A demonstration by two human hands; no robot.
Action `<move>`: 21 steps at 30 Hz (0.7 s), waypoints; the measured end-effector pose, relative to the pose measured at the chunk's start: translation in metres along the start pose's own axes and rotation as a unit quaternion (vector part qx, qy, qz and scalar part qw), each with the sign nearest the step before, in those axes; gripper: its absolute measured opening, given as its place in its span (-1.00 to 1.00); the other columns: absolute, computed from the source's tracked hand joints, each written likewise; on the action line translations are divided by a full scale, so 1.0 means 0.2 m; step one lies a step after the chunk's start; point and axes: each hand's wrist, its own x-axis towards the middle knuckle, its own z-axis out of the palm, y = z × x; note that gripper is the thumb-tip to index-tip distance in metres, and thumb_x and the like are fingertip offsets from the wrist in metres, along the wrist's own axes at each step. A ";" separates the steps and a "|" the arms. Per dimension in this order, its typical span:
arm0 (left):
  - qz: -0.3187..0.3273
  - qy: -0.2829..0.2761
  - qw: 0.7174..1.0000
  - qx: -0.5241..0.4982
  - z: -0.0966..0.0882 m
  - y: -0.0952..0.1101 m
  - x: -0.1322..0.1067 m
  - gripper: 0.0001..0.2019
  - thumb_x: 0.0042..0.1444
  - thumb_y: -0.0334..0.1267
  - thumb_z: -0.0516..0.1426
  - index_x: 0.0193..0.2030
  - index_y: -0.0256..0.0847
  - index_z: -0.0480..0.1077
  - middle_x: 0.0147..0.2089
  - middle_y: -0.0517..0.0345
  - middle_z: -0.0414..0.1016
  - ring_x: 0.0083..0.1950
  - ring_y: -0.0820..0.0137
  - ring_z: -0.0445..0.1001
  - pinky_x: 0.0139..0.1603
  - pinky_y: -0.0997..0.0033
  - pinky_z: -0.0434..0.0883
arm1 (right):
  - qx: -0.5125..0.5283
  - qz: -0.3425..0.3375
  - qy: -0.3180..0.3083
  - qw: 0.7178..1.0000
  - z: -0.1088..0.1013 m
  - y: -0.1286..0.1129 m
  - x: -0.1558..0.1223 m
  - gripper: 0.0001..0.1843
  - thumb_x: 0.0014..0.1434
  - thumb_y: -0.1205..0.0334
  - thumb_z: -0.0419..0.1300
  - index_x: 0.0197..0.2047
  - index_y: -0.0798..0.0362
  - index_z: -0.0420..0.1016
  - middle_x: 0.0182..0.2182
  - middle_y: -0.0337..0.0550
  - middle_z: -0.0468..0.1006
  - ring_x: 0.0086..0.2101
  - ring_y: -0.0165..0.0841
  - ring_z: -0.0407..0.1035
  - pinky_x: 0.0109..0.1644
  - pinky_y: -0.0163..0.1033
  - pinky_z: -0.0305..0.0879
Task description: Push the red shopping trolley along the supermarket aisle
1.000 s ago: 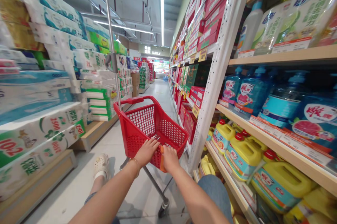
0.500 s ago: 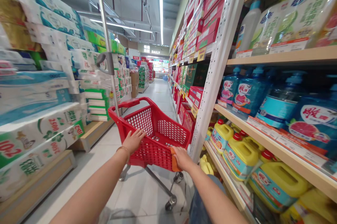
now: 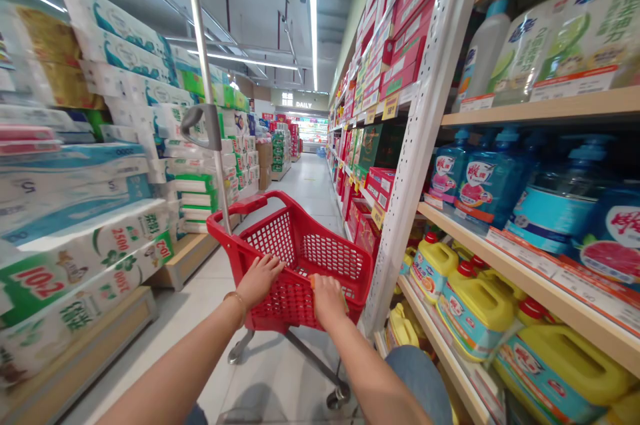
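A small red plastic shopping cart stands in the aisle just ahead of me, its basket showing nothing inside. My left hand is closed over the near rim of the basket. My right hand grips the same rim further right, pressing an orange cloth against it. A metal pole rises from the cart's far left corner. A thin bracelet circles my left wrist.
Stacked packs of tissue paper fill the left side on low wooden platforms. The right shelving holds yellow jugs, blue bottles and red boxes, close to the cart. The tiled aisle runs ahead toward a far display.
My right hand slid left along the rim toward my left hand, which barely moved. The cart rolled slightly right, nearer the shelf post, and the view shifted with it.
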 end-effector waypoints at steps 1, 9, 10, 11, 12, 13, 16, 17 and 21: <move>-0.004 0.001 1.000 0.002 0.00 0.01 -0.01 -0.41 0.15 -0.52 -0.11 0.30 -0.03 0.20 0.31 0.00 0.26 0.37 0.14 0.08 0.31 -0.08 0.08 | 0.004 -0.006 0.008 1.000 0.01 -0.05 0.02 -0.64 0.31 0.41 -0.17 0.05 0.01 0.30 -0.11 0.02 0.47 -0.10 -0.17 0.28 0.00 -0.08 0.09; 0.000 0.058 0.998 0.036 -0.07 -0.01 -0.03 -0.52 0.18 -0.48 -0.09 0.17 -0.03 0.33 0.14 0.01 0.43 0.22 0.19 0.26 0.34 -0.08 -0.07 | 0.040 -0.068 0.017 0.997 0.03 -0.03 0.04 -0.56 0.26 0.46 -0.12 0.16 -0.01 0.20 -0.04 -0.05 0.45 -0.05 -0.20 0.25 0.08 -0.11 0.02; -0.010 0.069 0.997 0.040 -0.10 -0.04 -0.02 -0.59 0.20 -0.44 -0.07 0.11 -0.05 0.37 0.07 0.00 0.46 0.17 0.20 0.30 0.33 -0.05 -0.06 | 0.042 -0.071 0.010 0.997 0.02 0.00 0.04 -0.55 0.25 0.46 -0.10 0.17 0.00 0.20 -0.04 -0.05 0.45 -0.05 -0.21 0.25 0.08 -0.12 0.02; -0.026 0.077 0.996 0.042 -0.12 -0.08 -0.01 -0.66 0.21 -0.39 -0.04 0.04 -0.07 0.41 0.01 0.00 0.48 0.13 0.20 0.32 0.32 -0.04 -0.06 | 0.046 -0.076 0.001 0.996 0.00 0.03 0.04 -0.55 0.25 0.46 -0.09 0.17 0.00 0.20 -0.03 -0.05 0.45 -0.04 -0.21 0.25 0.07 -0.12 0.02; -0.041 0.081 0.995 0.044 -0.15 -0.11 0.00 -0.73 0.21 -0.34 -0.01 -0.03 -0.08 0.45 -0.06 0.01 0.50 0.09 0.20 0.33 0.31 -0.03 -0.04 | 0.051 -0.084 -0.008 0.995 -0.01 0.05 0.04 -0.55 0.25 0.45 -0.09 0.18 0.00 0.19 -0.02 -0.05 0.45 -0.03 -0.22 0.24 0.07 -0.13 0.02; -0.048 0.079 0.995 0.042 -0.17 -0.14 0.01 -0.78 0.21 -0.28 0.02 -0.10 -0.09 0.47 -0.11 0.02 0.50 0.05 0.20 0.34 0.30 -0.02 -0.03 | 0.059 -0.095 -0.017 0.994 -0.03 0.08 0.04 -0.55 0.26 0.44 -0.08 0.20 -0.01 0.18 0.00 -0.06 0.44 -0.02 -0.23 0.24 0.06 -0.14 0.02; -0.036 0.063 0.997 0.031 -0.22 -0.18 0.03 -0.80 0.22 -0.17 0.04 -0.21 -0.09 0.48 -0.22 0.08 0.50 -0.05 0.24 0.35 0.22 0.09 0.05 | 0.074 -0.109 -0.036 0.991 -0.09 0.15 0.04 -0.55 0.26 0.42 -0.06 0.20 -0.04 0.17 0.03 -0.09 0.42 0.00 -0.26 0.23 0.05 -0.18 0.03; -0.032 0.063 0.997 0.029 -0.22 -0.17 0.03 -0.79 0.23 -0.17 0.03 -0.22 -0.10 0.48 -0.24 0.08 0.50 -0.07 0.25 0.34 0.18 0.13 0.08 | 0.071 -0.101 -0.039 0.992 -0.10 0.17 0.04 -0.57 0.26 0.41 -0.05 0.19 -0.04 0.19 0.02 -0.09 0.42 -0.01 -0.27 0.23 0.03 -0.18 0.03; -0.044 0.087 0.995 0.024 -0.21 -0.07 0.01 -0.77 0.26 -0.19 -0.02 -0.25 -0.10 0.46 -0.26 0.08 0.49 -0.11 0.24 0.32 0.06 0.14 0.09 | 0.040 -0.054 -0.032 0.997 -0.09 0.19 0.05 -0.68 0.25 0.36 0.01 0.07 -0.02 0.28 -0.07 -0.09 0.46 -0.07 -0.24 0.25 -0.01 -0.17 0.04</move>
